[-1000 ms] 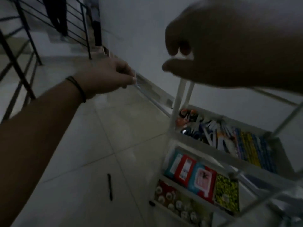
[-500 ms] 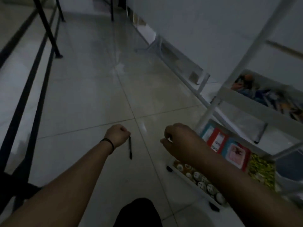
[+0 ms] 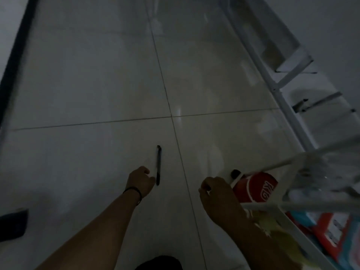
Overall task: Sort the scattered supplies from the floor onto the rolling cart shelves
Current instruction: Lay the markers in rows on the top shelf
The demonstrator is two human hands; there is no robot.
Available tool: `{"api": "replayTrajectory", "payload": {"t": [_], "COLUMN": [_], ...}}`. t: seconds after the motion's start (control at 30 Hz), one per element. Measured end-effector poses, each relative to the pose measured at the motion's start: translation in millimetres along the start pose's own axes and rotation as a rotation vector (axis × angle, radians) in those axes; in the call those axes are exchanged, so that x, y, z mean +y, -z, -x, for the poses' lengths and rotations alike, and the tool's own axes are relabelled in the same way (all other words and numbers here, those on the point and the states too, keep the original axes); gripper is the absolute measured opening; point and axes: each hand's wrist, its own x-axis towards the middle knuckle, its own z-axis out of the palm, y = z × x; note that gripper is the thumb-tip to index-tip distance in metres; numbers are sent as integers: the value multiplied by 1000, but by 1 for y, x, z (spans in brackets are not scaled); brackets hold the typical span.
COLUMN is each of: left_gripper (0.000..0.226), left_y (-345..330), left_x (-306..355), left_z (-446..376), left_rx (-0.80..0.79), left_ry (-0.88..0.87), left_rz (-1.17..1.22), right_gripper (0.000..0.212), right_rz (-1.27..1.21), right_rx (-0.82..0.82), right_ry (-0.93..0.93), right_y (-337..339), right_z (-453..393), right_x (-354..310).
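Observation:
A black pen (image 3: 158, 164) lies flat on the tiled floor, pointing away from me. My left hand (image 3: 140, 180), a dark band on its wrist, is low over the floor with curled fingers whose tips reach the pen's near end. My right hand (image 3: 216, 193) hovers with curled fingers in front of the corner of the white rolling cart (image 3: 261, 206), and I see nothing in it. On the cart's shelves stand a red package (image 3: 255, 187) and red and blue packs (image 3: 329, 230). A black cart wheel (image 3: 234, 173) shows just beyond the right hand.
A black railing base (image 3: 17, 45) runs along the left edge. A white metal frame (image 3: 272, 75) lines the wall at right. A dark object (image 3: 13, 224) lies on the floor at lower left. My dark-clothed knee (image 3: 158, 263) is at the bottom.
My view has dropped closer to the floor. The left hand has moved down to the pen's near end. The right hand has stayed by the cart's corner.

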Motion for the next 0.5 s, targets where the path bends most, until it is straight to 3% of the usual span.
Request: {"api": "replayTrajectory", "payload": {"t": [0.27,0.5], "left_gripper": [51,33], "left_y": [-42,-64], "left_x": [-6,-7], "left_z": [-53,-73], "left_rx": [5,93], "left_ry": [23,24], "left_rz": [-1,-155], "right_gripper": [17,18], "right_rz": [-33,-45], "right_rx": [-23,-24], "right_ry": [-55,-46], "right_y": [-34,-52], "right_z": [-43,-57], "right_x": [25,36]}}
